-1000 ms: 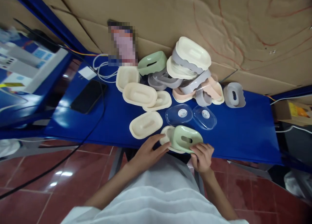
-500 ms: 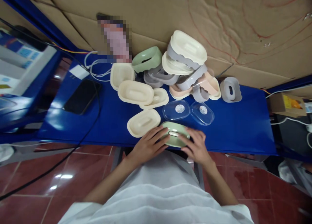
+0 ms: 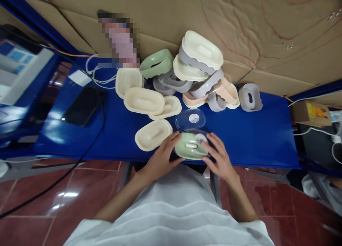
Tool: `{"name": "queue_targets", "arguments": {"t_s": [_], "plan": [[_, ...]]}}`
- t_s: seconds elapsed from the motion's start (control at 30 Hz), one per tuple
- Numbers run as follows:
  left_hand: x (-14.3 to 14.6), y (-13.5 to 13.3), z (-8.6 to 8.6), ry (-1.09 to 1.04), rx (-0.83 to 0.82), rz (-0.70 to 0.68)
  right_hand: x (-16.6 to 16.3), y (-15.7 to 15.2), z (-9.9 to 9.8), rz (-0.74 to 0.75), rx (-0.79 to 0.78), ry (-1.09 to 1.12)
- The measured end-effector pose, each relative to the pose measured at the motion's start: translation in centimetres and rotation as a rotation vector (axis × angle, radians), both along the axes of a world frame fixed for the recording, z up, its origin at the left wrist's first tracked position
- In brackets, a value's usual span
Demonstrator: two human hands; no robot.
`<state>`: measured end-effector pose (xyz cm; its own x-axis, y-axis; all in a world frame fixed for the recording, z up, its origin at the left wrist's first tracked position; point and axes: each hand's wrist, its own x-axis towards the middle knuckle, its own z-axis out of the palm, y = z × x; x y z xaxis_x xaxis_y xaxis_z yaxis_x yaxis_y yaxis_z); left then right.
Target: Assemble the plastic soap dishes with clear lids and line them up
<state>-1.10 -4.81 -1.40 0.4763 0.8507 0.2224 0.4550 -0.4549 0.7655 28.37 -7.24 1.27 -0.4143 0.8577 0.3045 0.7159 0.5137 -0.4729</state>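
In front of me near the table's front edge lies a green oval soap dish (image 3: 184, 149) with a slot in its middle. A clear plastic lid (image 3: 196, 132) with a round white sticker lies over it, slightly offset toward the back right; whether it is seated cannot be told. My left hand (image 3: 163, 155) curves round the left end of the dish, thumb at the front and fingers behind. My right hand (image 3: 220, 155) grips the lid's right end. Just behind lies another clear lid (image 3: 188, 120). A cream oval tray (image 3: 153, 134) sits beside my left hand.
Behind are more cream trays (image 3: 144, 101), a green holder (image 3: 157, 63), and a pile of cream, grey and peach parts (image 3: 204, 50). A grey holder (image 3: 250, 98) stands apart at right. On the left lie a phone (image 3: 84, 106), white adapter (image 3: 80, 77) and black cable (image 3: 91, 142).
The right-hand clear lid has left its place on the table and now lies over the green soap dish between my hands. My hands have shifted to the dish's ends.
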Motion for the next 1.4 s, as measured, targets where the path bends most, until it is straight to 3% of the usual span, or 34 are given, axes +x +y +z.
{"name": "queue_targets", "arguments": {"t_s": [0.17, 0.47, 0.97, 1.2, 1.27, 1.4], "plan": [[-0.1, 0.8, -0.4, 0.003, 0.006, -0.039, -2.6, -1.1, -0.9, 0.075, 0.097, -0.153], [-0.5, 1.2, -0.5, -0.019, 0.037, -0.051, -2.0, -0.8, -0.8, 0.117, 0.138, -0.17], [-0.5, 1.0, -1.2, -0.029, 0.187, -0.076, -2.3, -1.8, -2.7, 0.056, 0.192, -0.151], [-0.2, 0.4, 0.4, 0.061, 0.268, -0.075, -1.4, -2.0, -2.1, 0.045, 0.179, -0.147], [-0.9, -0.2, 1.1, 0.112, 0.352, -0.013, 0.3, -2.5, -2.0, -0.02, 0.18, -0.179], [-3.8, -0.9, 1.3, 0.327, 0.411, 0.28, 6.2, -3.1, -1.9, -0.268, 0.213, -0.222]]}}
